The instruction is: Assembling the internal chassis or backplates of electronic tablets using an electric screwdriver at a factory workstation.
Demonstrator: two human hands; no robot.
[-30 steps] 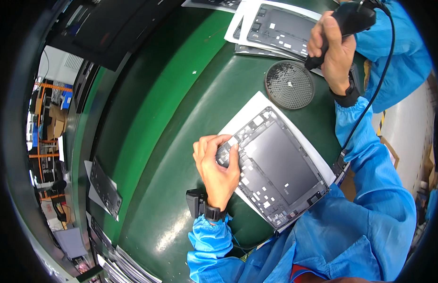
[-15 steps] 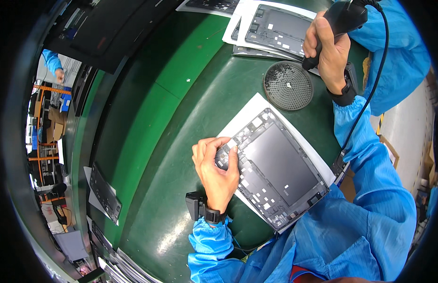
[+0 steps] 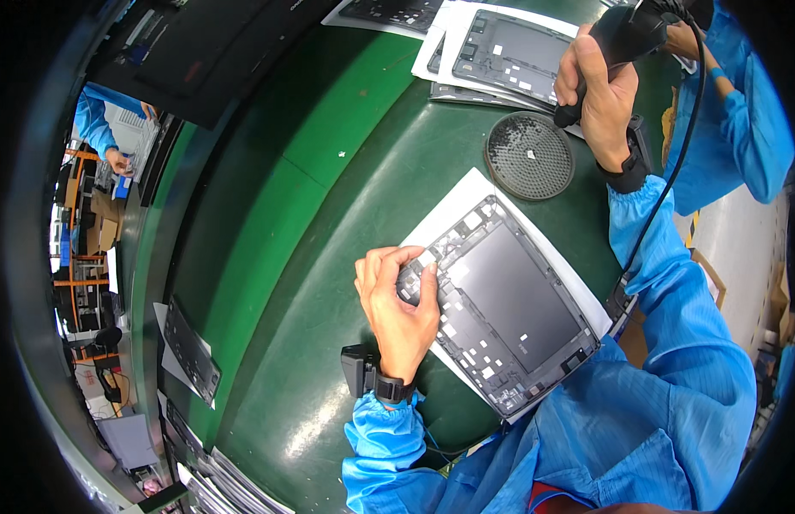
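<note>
One flat dark panel (image 3: 521, 295) lies on white paper (image 3: 453, 208) on the green table (image 3: 329, 300), the left hand (image 3: 400, 313) pinching its edge, while the right hand (image 3: 606, 111) wraps tight around a black tool (image 3: 620, 38) near a round gray dish (image 3: 530, 163).

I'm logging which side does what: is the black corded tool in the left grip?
No, the right grip holds the black corded tool, while the left grip touches the dark panel.

Panel (image 3: 513, 295) dark grey, white patches (image 3: 474, 220); cabled tool (image 3: 616, 38) black; table (image 3: 329, 231) green; sleeves (image 3: 671, 274) blue; dish (image 3: 543, 176) grey, grid-patterned.
</note>
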